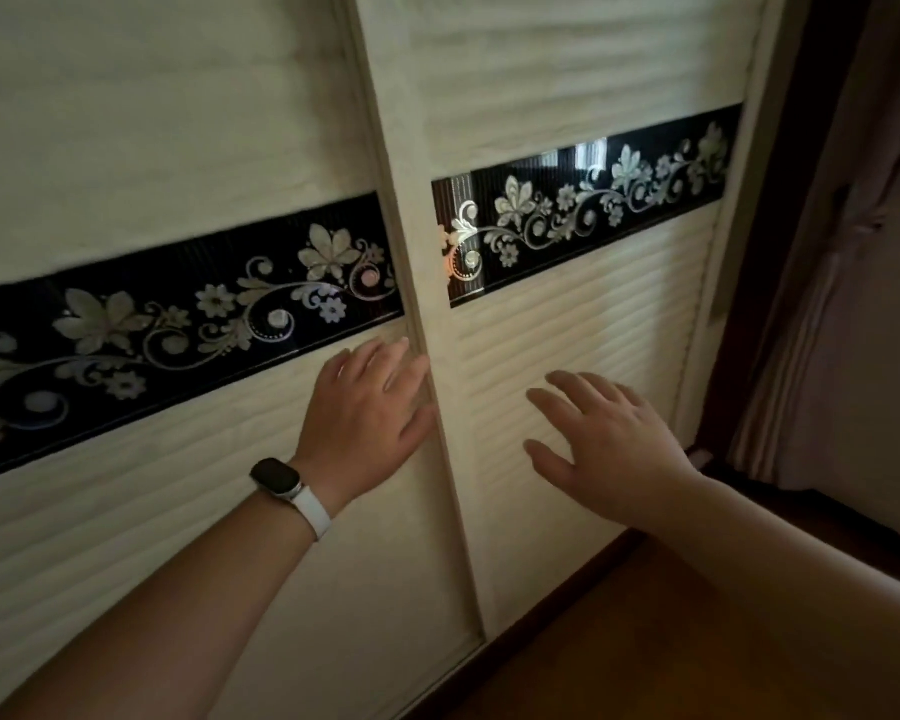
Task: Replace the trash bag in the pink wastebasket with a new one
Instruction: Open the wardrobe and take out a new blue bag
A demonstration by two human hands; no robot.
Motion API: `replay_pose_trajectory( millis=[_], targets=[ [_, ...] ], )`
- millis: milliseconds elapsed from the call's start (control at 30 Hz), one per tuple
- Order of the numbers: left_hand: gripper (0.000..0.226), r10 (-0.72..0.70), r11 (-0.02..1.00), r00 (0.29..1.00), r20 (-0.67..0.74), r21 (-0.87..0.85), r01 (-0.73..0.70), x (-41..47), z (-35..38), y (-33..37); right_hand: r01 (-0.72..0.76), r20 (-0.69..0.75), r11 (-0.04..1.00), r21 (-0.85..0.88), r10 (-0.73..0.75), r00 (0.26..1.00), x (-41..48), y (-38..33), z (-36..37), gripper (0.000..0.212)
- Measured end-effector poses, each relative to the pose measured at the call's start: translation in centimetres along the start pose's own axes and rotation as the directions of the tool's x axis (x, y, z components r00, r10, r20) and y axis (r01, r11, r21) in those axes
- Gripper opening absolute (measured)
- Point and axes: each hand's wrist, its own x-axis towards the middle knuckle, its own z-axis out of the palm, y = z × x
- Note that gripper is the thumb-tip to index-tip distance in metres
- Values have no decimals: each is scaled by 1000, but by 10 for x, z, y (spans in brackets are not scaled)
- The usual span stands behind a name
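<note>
Pink wastebasket nowhere in view; trash bag likewise out of sight. Instead, close up against a cream sliding wardrobe: left door (pixel 126 511) ribbed below, right door (pixel 567 330) ribbed the same, each crossed by a glossy black band with silver flowers (pixel 178 324). Left hand (pixel 370 407) flat and spread, empty, fingertips (pixel 411 366) touching the upright frame edge (pixel 437 433) between the two doors. White-strapped watch with a dark face (pixel 287 485) on that wrist. Right hand (pixel 604 449) wide open too, fingers splayed, holding nothing, in front of the lower ribbed panel of the right door; contact with it impossible to tell. Brown wooden floor (pixel 645 641) at lower right, dark curtain (pixel 853 252) hanging at the far right beside the wardrobe.
</note>
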Motion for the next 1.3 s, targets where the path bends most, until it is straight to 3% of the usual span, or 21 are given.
replay_pose_trajectory(
  millis=[367,700,900,1300],
  targets=[
    [45,7,991,988,-154,130,13,95,37,-94,136,-209,987,-88,-152,966,141,-16,-8,55],
    [48,54,976,939,-341,218,23,177,52,-137,174,-459,969,-177,-238,856,242,-24,-33,55],
    [51,34,953,937,-347,295,75,196,65,-148,265,-618,938,-223,-346,706,296,-19,-31,52],
    [58,45,892,916,-399,428,143,201,91,-150,445,-870,878,-175,-350,348,368,-12,35,57]
  ],
)
